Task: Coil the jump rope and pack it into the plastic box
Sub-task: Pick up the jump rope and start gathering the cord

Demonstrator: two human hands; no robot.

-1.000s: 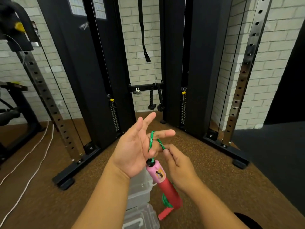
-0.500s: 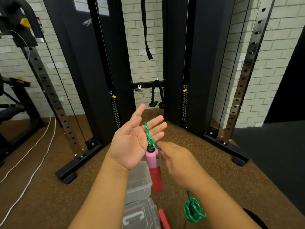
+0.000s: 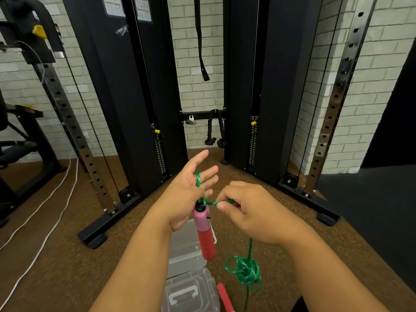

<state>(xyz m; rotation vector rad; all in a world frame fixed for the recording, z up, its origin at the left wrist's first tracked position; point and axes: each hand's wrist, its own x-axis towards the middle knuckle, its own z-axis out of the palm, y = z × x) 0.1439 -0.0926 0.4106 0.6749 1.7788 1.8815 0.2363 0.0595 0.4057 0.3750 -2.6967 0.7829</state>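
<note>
My left hand (image 3: 188, 194) is held up flat, palm toward me, fingers spread, with the green rope (image 3: 198, 180) looped over its fingers. From that loop the pink and red handle (image 3: 203, 230) hangs down. My right hand (image 3: 249, 212) pinches the rope just right of the handle's black cap. Below it a tangle of green rope (image 3: 246, 272) dangles. The second red handle (image 3: 225, 298) lies on the floor. The clear plastic box (image 3: 186, 248) stands open on the floor under my hands, its lid (image 3: 191, 293) nearer me.
A black cable machine (image 3: 135, 97) with steel uprights fills the space ahead, its feet (image 3: 94, 237) on the brown floor. White cables (image 3: 45, 210) run along the left. A black mat (image 3: 382, 210) covers the floor at right.
My right hand has drawn the rope out to the right of the handle's cap. The handle hangs lower and straighter. The rope tangle has swung out to the right.
</note>
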